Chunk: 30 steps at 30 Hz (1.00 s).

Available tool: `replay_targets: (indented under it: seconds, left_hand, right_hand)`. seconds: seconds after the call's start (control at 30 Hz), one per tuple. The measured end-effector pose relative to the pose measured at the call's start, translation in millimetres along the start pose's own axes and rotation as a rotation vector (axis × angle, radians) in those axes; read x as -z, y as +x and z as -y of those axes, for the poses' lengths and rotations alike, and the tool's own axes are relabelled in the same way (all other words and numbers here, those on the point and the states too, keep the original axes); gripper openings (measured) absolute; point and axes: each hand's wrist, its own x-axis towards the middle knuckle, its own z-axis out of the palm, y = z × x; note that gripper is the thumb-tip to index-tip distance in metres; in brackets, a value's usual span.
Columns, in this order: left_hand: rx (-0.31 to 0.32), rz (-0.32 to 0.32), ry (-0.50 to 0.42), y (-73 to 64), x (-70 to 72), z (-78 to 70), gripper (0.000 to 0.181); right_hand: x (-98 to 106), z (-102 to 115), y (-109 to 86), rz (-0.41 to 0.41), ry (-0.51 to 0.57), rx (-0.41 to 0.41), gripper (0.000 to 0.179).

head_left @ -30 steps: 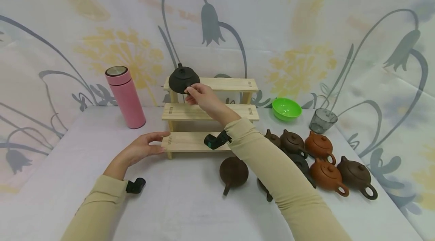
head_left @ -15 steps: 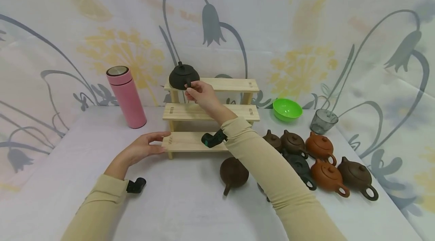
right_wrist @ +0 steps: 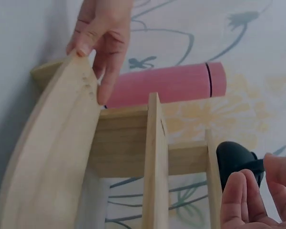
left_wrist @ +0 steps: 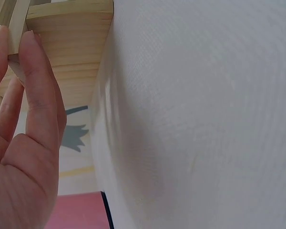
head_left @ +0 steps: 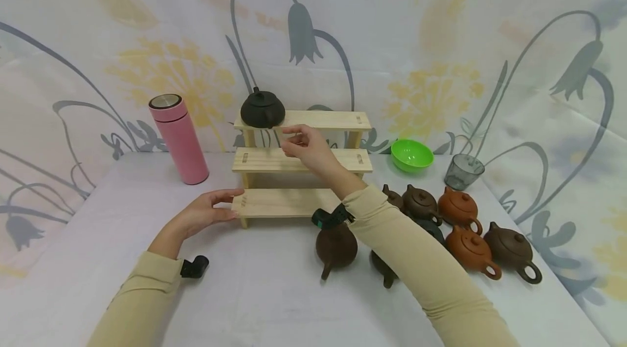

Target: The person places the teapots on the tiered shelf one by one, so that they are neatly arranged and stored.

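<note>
Black teapot point(head_left: 262, 109) sat on the wooden stand point(head_left: 262, 161), right hand point(head_left: 311, 152) just beside it

The teapot was upright at the left end of the top shelf point(head_left: 325, 119), spout toward the patterned cloth point(head_left: 362, 20) behind. The right hand held nothing, its fingers loosely bent, near the handle and in front of the stand. The left hand point(head_left: 208, 210) pinched the left end of the lowest shelf point(head_left: 286, 203), thumb and fingers on opposite faces.

Several things crowded the table point(head_left: 264, 292). A pink flask point(head_left: 179, 140) stood left of the stand; a green bowl point(head_left: 412, 155) and a glass cup point(head_left: 464, 172) stood to its right. More teapots point(head_left: 469, 249), brown, orange and dark, clustered at the right. The right sleeve point(head_left: 426, 276) covered much of one dark teapot and part of a brown teapot point(head_left: 384, 268). A black wrist camera point(head_left: 329, 219) overlapped the lowest shelf and another brown pot point(head_left: 336, 249).
</note>
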Motion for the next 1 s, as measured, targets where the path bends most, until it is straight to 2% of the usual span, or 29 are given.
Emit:
replay_targets:
  seconds: [0.37,0.57,0.77,1.0]
  left_hand:
    - [-0.011,0.004,0.012,-4.4,1.4,-0.8,0.062]
    - [-0.005,0.012,0.008,-1.6,-0.2,-0.8,0.062]
    - [0.006,0.010,0.004,-1.0,-0.6,-0.5,0.063]
    - [0.016,0.014,-0.022,-1.9,-2.2,-3.2,0.064]
  right_hand:
    - [4,-15,-53.1,0.047,-0.116,0.011,0.029]
    - [10,-27,-83.7,0.069,-0.128,0.017,0.025]
    - [13,-41,-110.4,0.106,-0.141,0.057,0.026]
    - [14,-56,-136.3,0.153,-0.125,0.015,0.024]
